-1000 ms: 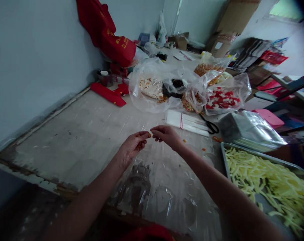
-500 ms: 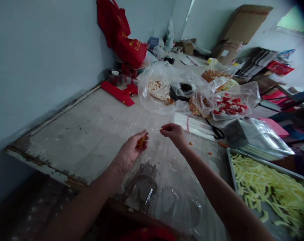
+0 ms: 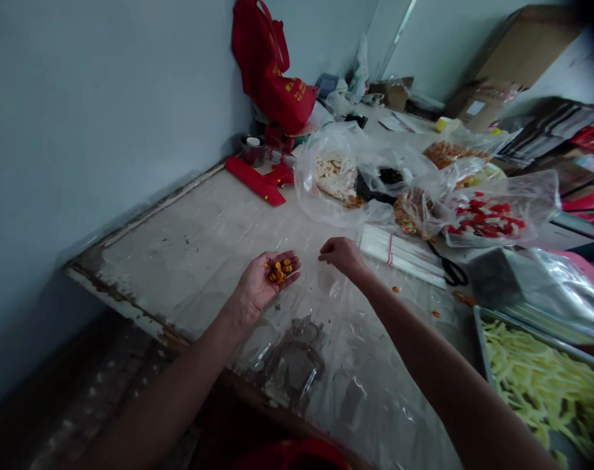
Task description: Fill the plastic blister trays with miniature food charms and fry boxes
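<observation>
My left hand (image 3: 256, 282) is palm up above the plastic-covered table (image 3: 189, 241), its fingers stretched out. A small heap of orange-yellow round pieces (image 3: 278, 271) rests in the palm and on the fingers. To its right, my right hand (image 3: 344, 257) hovers with thumb and fingertips pinched together. Whatever may be between those fingertips is too small to make out. A stack of clear flat bags (image 3: 399, 253) with a red band lies just beyond the right hand. A loose orange piece (image 3: 395, 289) lies on the table beside the right forearm.
Open plastic bags hold white pieces (image 3: 333, 175) and red-and-white pieces (image 3: 487, 219). Black-handled scissors (image 3: 454, 273) lie by the flat bags. A metal tray (image 3: 483, 349) of pale yellow strips stands at right. A red roll (image 3: 255, 181) and red cloth bag (image 3: 277, 85) are near the wall.
My left fingers have uncurled, showing more of the orange pieces. The orange piece at my right fingertips no longer shows. The view has turned left, shifting the scene rightward.
</observation>
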Motion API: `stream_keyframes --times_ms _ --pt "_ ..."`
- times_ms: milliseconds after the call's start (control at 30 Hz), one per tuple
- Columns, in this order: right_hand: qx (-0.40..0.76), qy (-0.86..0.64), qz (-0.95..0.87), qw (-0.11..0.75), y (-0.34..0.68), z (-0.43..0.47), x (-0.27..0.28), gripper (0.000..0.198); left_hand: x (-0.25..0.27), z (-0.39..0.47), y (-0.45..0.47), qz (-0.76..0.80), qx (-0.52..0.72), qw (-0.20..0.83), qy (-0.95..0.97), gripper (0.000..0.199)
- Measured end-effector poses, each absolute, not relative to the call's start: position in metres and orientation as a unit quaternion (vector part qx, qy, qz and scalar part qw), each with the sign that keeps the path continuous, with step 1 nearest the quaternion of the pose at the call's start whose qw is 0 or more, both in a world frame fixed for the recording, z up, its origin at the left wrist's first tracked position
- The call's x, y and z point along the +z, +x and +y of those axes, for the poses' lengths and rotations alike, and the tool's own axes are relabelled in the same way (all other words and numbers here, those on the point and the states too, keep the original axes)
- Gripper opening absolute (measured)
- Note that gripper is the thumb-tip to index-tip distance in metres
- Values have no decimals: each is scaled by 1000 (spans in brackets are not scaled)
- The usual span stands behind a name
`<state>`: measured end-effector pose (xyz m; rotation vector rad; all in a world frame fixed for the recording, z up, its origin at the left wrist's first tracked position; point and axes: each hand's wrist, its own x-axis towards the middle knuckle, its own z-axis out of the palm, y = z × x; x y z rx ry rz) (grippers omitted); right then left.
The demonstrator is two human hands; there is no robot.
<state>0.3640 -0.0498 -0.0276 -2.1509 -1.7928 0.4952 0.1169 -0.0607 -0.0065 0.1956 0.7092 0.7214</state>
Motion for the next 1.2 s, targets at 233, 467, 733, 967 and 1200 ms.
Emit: stream_keyframes --times_ms 233,467,733,967,1200 --pt "277 -651 -636 307 338 -52 -4 17 -6 -55 112 357 306 876 110 28" --pt "201 -596 -722 288 282 -86 -7 23 -14 -52 120 365 313 871 98 20" --pt "254 -663 -588 387 299 -49 -10 11 -14 -47 115 365 327 868 85 14" --pt "95 -647 -740 155 299 10 -33 18 -14 -15 80 354 386 847 88 24" --pt "184 -681 -690 163 307 16 -35 4 -19 -6 74 334 393 850 106 24"
